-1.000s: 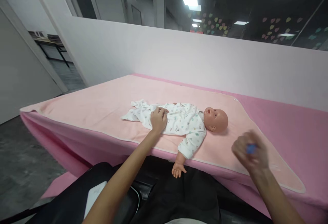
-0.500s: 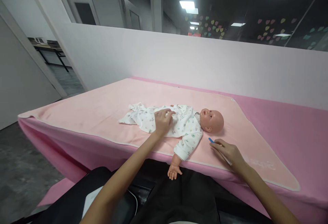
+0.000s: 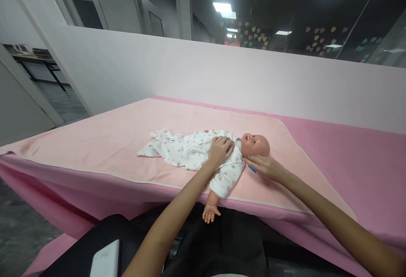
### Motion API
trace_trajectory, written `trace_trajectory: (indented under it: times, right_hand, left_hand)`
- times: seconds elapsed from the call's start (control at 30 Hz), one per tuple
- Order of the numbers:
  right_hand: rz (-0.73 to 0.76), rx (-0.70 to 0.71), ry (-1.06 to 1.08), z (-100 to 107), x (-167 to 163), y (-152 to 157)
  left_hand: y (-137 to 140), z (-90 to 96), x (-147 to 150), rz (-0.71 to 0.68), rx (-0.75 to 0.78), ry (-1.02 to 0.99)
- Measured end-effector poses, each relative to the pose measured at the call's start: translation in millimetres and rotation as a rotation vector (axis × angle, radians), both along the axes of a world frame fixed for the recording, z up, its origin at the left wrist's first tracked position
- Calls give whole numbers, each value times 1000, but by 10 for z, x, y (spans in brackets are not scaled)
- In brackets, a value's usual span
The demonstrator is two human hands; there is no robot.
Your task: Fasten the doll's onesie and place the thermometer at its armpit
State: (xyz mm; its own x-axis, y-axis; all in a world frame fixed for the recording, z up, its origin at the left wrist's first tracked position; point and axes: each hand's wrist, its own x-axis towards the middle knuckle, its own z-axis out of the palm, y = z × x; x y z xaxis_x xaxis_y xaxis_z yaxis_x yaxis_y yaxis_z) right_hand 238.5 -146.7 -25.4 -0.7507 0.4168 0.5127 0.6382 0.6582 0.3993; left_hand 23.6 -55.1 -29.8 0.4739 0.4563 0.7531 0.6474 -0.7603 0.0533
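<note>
A baby doll [image 3: 258,146] lies on its back in a white printed outfit [image 3: 177,148], head to the right. At the chest near the collar is my left hand [image 3: 220,150], its fingers bent and closed on the outfit's cloth; the fingertips are partly hidden. My right hand [image 3: 266,167] reaches to the side of the doll's neck, fingers nearly straight and together. Beneath those fingers shows a thin stick with a blue end [image 3: 252,168], held in the right hand and partly covered. The doll's near arm [image 3: 211,207] hangs over the table edge.
A light pink blanket [image 3: 104,141] covers the table over a darker pink cloth [image 3: 358,163]. Behind stands a white partition [image 3: 190,74] with glass above. A white flat device [image 3: 106,260] lies on a black surface at the lower left.
My left hand has moved right along the doll, from belly to upper chest. My right hand has come left and up to the neck with the stick. The camera view has shifted slightly.
</note>
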Motion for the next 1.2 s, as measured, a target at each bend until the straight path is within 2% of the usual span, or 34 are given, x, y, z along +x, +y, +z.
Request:
trace_trajectory:
  times: [0.1,0.23,0.3,0.4,0.8,1.03,1.2]
  right_hand:
    - [-54,23,319,52,-386,226]
    - [-135,-93,729,-12,-936,564]
    - [-173,-147,910,-83,-1110,677]
    - [-195,-179,1075,-181,-1197,734]
    - [-180,-173,1097,-207,-1118,685]
    - [-139,-178,1105,-228,-1104,696]
    - [-193,-228,1038,-259,-1106,712]
  left_hand:
    - [-25,-12,11,-27,24,-49]
    - [-18,-51,17,1,33,-100]
    - [-5,-71,10,21,28,-110]
    - [10,-87,11,44,8,-100]
    - [-6,-76,35,145,-31,-72]
    - [-27,-43,16,110,-87,-136]
    - [-29,-31,14,94,-125,-155]
